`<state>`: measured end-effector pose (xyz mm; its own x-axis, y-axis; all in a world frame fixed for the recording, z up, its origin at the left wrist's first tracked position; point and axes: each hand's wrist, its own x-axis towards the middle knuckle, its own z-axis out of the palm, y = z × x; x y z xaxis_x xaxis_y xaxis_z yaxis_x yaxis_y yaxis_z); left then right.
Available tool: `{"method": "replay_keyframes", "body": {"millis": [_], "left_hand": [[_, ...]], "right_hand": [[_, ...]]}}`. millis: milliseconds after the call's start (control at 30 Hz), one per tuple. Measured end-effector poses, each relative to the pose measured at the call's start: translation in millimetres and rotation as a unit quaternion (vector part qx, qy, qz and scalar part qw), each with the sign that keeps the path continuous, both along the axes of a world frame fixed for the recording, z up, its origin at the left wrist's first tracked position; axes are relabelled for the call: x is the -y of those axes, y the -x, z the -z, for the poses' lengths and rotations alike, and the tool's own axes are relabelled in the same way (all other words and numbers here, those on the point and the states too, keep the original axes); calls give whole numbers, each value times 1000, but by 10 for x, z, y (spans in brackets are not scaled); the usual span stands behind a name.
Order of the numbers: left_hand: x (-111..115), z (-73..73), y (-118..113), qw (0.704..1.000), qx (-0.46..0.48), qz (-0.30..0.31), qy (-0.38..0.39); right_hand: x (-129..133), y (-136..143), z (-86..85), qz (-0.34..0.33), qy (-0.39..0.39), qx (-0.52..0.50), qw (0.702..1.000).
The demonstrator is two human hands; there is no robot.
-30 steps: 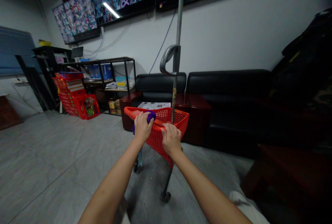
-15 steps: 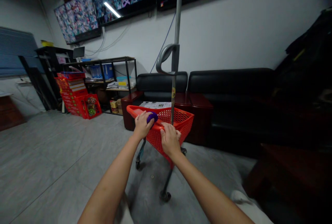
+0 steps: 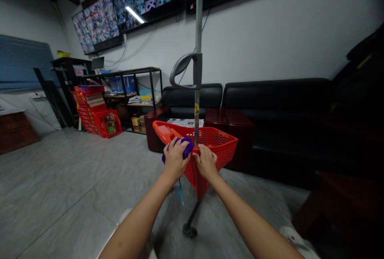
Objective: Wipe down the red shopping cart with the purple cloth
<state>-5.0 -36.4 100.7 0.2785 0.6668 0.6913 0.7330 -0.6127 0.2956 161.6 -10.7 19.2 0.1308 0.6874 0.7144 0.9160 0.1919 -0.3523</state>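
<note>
A red plastic shopping cart (image 3: pixel 220 153) with a tall metal pole (image 3: pixel 198 31) stands in front of me. In my left hand (image 3: pixel 175 159) is a bunched purple cloth (image 3: pixel 188 147), held close to the near rim of the basket; whether it touches the rim I cannot tell. My right hand (image 3: pixel 207 161) grips that rim at the corner by the pole, its fingers curled over the top. A grey loop handle (image 3: pixel 186 71) is fixed to the pole above both hands. The cart's lower frame ends in a black caster (image 3: pixel 189 231).
Behind the cart are a black sofa (image 3: pixel 276 103) and a dark red wooden armrest (image 3: pixel 156 117) with newspapers (image 3: pixel 186 122) beside it. Red boxes (image 3: pixel 90 111) are stacked near a shelf (image 3: pixel 132 71) at the left. A dark wooden table (image 3: pixel 339 195) stands at the lower right.
The cart has turned, its basket corner swinging right. My left hand has moved the purple cloth right and down along the rim, closer to my right hand, which stays on the rim.
</note>
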Motion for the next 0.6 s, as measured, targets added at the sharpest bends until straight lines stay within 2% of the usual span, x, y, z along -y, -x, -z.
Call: {"method": "replay_keyframes", "body": {"millis": [133, 200, 267, 367, 467, 533, 600], "left_hand": [[-190, -124, 46, 999, 14, -30, 37], [-287, -130, 75, 997, 44, -55, 42], [-319, -35, 80, 992, 86, -87, 18], [-270, 250, 62, 982, 124, -126, -69], [-221, 470, 96, 976, 108, -113, -155], [-231, 483, 160, 974, 98, -100, -181], [-270, 431, 228, 973, 104, -101, -178]], "right_hand": [[71, 66, -196, 5, 25, 11, 1000], [76, 159, -281, 14, 36, 17, 999], [75, 282, -336, 29, 43, 26, 998], [102, 445, -370, 47, 54, 36, 997], [154, 459, -365, 23, 64, 37, 997], [167, 368, -334, -18, 60, 49, 997], [141, 237, -272, -57, 53, 58, 995]]}}
